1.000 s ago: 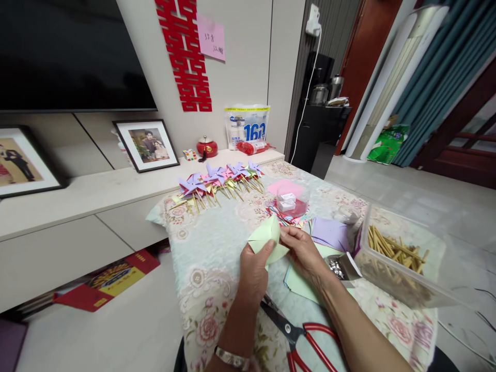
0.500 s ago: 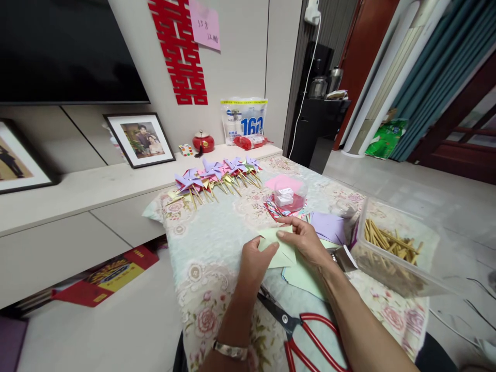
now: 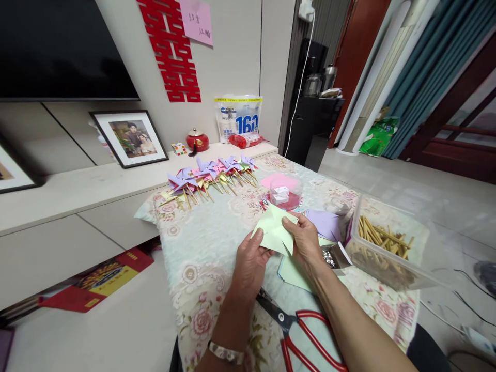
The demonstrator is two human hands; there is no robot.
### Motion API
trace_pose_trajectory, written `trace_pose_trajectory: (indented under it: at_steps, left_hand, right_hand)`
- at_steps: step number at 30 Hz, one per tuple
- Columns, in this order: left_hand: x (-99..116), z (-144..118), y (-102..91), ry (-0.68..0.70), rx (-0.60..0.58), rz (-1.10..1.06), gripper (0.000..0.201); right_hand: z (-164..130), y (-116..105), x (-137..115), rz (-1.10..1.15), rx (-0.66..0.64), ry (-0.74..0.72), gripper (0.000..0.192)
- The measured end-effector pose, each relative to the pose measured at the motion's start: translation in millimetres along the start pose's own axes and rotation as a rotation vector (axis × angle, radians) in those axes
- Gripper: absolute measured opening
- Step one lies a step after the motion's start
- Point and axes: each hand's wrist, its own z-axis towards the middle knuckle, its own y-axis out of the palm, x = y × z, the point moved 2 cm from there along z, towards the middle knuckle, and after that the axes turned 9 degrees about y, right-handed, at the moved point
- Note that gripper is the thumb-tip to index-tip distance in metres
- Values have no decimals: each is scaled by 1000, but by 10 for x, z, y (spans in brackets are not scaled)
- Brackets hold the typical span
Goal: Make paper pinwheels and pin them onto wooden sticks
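Meanwhile left hand [image 3: 250, 263], right hand [image 3: 306, 240] both pinching green paper [image 3: 275, 232]; bag [image 3: 239, 120] reads "163".

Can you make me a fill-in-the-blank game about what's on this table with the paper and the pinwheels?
1. Both hands, left hand and right hand, hold a folded paper that is light ____.
2. The scissors near the person have ____ handles.
3. The clear plastic box on the right holds wooden ____.
4. The finished pinwheels lie in a row at the ____ end of the table.

Missing words: green; red; sticks; far
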Motion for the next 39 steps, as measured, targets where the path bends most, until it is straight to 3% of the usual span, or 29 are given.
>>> trace_pose_trajectory:
  at_steps: [13,26,39]
  left_hand:
    - [-118,-77,127,-8,-73,-116,62]
    - [-94,-21,106,179,76,-42,51]
    - [-12,-22,68,141,150,-37,50]
  right_hand:
    - [-152,109,90,41,21,-64,47]
    - [-216,196,145,21,-77,4,43]
    - [-186,144,153,-118,-199,12,35]
